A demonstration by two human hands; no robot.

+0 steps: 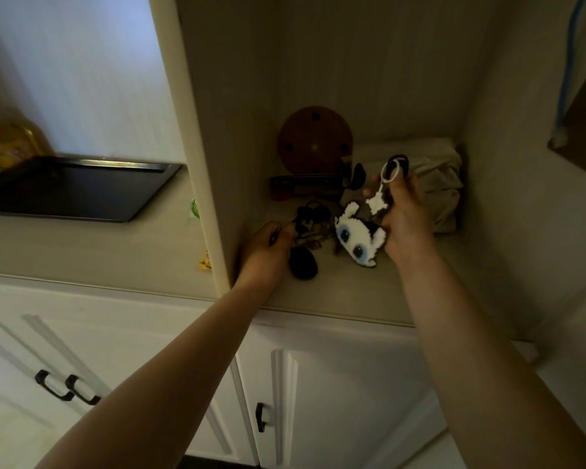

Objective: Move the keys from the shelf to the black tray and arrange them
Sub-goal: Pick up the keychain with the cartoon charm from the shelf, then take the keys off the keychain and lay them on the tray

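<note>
Both my hands are inside the shelf niche [352, 292]. My left hand [268, 252] is closed on a dark bunch of keys [310, 225] with a black fob [303, 264] lying beside it. My right hand [405, 211] grips a key set with a white ring [391, 170] and a black-and-white plush keychain with blue eyes [359, 236], lifted slightly off the shelf. The black tray [71, 187] sits on the counter to the left, outside the niche, beyond the shelf's side wall [203, 147].
At the back of the niche stand a round brown wooden disc [315, 140], a dark flat object [305, 186] and a wrapped beige bundle [437, 177]. A yellow bottle [11, 137] stands behind the tray. White cabinet doors with black handles [68, 389] are below.
</note>
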